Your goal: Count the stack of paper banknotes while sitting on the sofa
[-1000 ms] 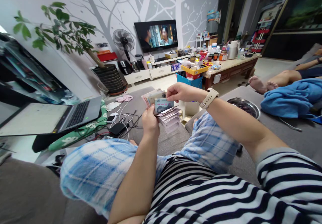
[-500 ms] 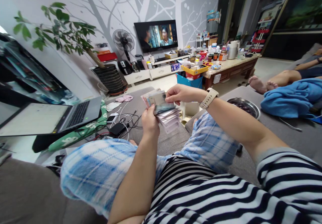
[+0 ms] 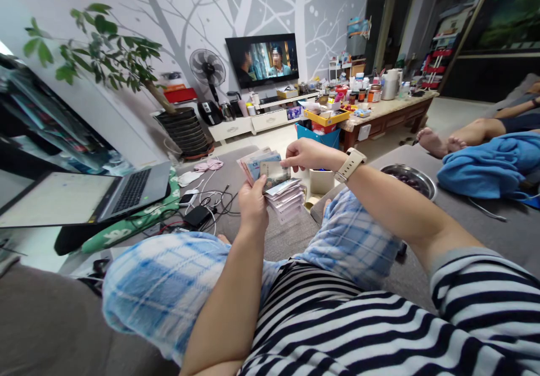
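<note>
My left hand [image 3: 253, 204] grips a fanned wad of paper banknotes [image 3: 257, 165] upright in front of me, above my lap. A loose sheaf of pale pink banknotes [image 3: 286, 198] sticks out to the right of the wad, under a greyish-green note [image 3: 274, 174]. My right hand [image 3: 310, 155], with a beige-strapped watch [image 3: 351, 165] on its wrist, reaches over from the right. Its fingertips are at that note's upper edge, and I cannot tell whether they pinch it. Plaid shorts and a striped shirt cover my body below.
An open laptop [image 3: 88, 196] and tangled cables [image 3: 211, 207] lie to the left on the grey sofa. To the right stand a cream cup [image 3: 321, 180] and a metal bowl of dark fruit [image 3: 408, 179]. Another person's bare feet [image 3: 432, 142] rest beside a blue cloth [image 3: 485, 162].
My right hand has shifted right, away from the wad's centre. A different greyish note now faces me, and a blue note shows behind it.
</note>
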Demonstrator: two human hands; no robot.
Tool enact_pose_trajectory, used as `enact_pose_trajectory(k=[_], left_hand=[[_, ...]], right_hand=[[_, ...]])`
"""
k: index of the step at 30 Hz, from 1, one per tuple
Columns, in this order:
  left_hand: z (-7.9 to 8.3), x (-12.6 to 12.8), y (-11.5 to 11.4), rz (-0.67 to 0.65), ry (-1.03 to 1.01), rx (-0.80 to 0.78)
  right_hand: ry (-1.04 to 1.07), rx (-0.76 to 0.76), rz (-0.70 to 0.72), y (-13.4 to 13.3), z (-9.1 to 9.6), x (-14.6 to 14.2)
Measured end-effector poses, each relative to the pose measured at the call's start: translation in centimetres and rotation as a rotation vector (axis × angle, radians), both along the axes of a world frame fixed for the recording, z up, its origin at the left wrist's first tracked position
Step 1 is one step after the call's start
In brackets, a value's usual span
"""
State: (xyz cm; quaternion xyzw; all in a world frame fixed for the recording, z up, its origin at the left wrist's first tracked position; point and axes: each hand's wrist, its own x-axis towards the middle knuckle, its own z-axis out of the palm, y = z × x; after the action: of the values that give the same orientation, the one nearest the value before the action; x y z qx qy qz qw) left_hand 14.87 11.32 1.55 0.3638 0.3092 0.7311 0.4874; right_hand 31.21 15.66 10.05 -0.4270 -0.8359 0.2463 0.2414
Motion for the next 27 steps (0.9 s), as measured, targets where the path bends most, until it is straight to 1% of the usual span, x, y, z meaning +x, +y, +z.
enact_pose_trajectory(k=[6, 12, 16, 23, 27], left_hand=[[0.16, 0.05, -0.16, 0.033, 0.042, -0.028], [0.27, 0.18, -0.27, 0.035, 0.012, -0.034], [0.01, 0.09, 0.07, 0.034, -0.02, -0.025], [-0.32, -0.21, 0.66, 0.118, -0.033, -0.05], [-0.11, -0.13, 0.46, 0.123, -0.017, -0.063]], right_hand=[[0.024, -0.008, 0.037, 0.18, -0.21, -0.22], [0.033, -0.014, 0.047, 0.12, -0.23, -0.28], [0.056, -0.013, 0.058, -0.03, -0.14, -0.34], [0.108, 0.005, 0.143, -0.03, -0.13, -0.23], [0.118, 0.015, 0.176, 0.06, -0.19, -0.15]])
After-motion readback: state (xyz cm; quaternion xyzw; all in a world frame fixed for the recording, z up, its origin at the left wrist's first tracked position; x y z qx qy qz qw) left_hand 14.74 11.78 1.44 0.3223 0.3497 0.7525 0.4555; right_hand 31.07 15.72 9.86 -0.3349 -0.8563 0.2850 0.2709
